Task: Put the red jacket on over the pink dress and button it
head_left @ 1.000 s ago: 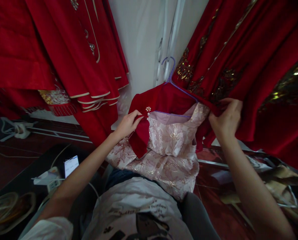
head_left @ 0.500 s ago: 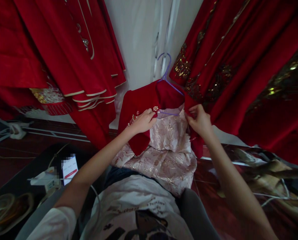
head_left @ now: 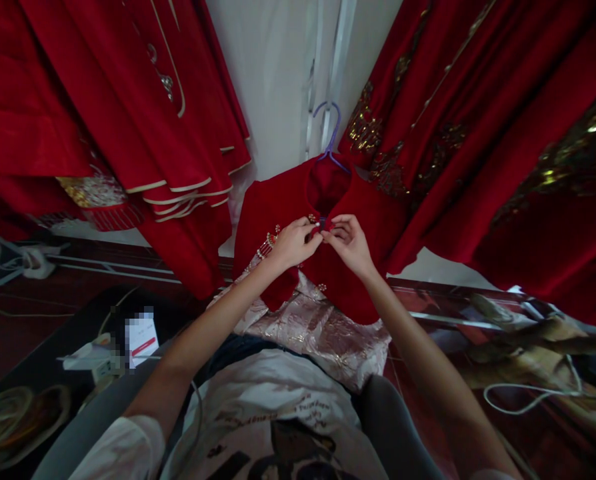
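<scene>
A short red jacket (head_left: 273,207) hangs on a purple hanger (head_left: 332,137) in front of me, with beaded trim on its left side and small flower-shaped ornaments along the front edges. My left hand (head_left: 296,241) pinches the jacket's left front edge just below the collar, beside one ornament. Close against it, my right hand (head_left: 349,245) pinches the right front edge, so the two edges nearly meet at the neck. The fingertips hide the exact spot they grip. Beneath the jacket, pale pink brocade fabric (head_left: 323,333) with a metallic pattern spreads over my lap.
Red garments (head_left: 178,133) with cream piping hang at left; red garments with gold sequins (head_left: 365,130) hang at right. On a dark surface at lower left lie a lit phone (head_left: 142,339) and a white plug-like object (head_left: 91,357). Cardboard-like clutter (head_left: 543,347) and a white cord lie at right.
My right hand has moved left, bringing the jacket's right front panel across to the left edge. The panel now covers the upper brocade. My left hand has barely moved.
</scene>
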### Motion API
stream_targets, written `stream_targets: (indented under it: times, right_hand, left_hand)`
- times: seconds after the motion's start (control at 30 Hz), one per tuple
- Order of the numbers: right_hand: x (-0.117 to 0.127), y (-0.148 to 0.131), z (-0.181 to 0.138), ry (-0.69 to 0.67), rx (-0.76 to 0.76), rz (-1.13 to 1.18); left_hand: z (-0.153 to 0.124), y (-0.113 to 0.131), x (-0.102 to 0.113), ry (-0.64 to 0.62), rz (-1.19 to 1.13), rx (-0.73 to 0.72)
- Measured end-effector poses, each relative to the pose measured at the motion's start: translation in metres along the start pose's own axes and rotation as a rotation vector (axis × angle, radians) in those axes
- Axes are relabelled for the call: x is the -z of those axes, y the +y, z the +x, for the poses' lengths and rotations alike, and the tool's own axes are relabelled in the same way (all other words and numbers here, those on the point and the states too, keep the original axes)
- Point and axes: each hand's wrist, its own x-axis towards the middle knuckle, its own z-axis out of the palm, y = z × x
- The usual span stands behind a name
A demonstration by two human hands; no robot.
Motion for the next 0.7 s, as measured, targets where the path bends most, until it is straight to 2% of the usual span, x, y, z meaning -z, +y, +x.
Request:
stream_targets:
  times: [0.17, 0.27, 0.4, 0.5, 0.6, 0.7]
  right_hand:
    - [-0.001, 0.004, 0.002, -0.014, 0.050, -0.043]
    - [0.000, 0.011, 0.006, -0.034, 0.073, -0.033]
    - [0.003, 0.018, 0.010, 0.002, 0.092, -0.043]
    - [0.004, 0.018, 0.011, 0.009, 0.084, -0.031]
    - [0.004, 0.014, 0.010, -0.012, 0.068, -0.056]
    - [0.004, 0.011, 0.010, -0.019, 0.084, -0.095]
  left_hand:
    - [-0.001, 0.001, -0.006, 0.128, -0.073, 0.101]
    - [0.000, -0.004, -0.008, 0.152, -0.175, 0.106]
    - [0.000, -0.013, -0.011, 0.116, -0.243, 0.159]
    - [-0.003, -0.019, -0.013, 0.041, -0.347, 0.234]
    - [-0.005, -0.020, -0.012, -0.029, -0.384, 0.198]
    - [-0.004, -0.016, -0.008, -0.038, -0.336, 0.129]
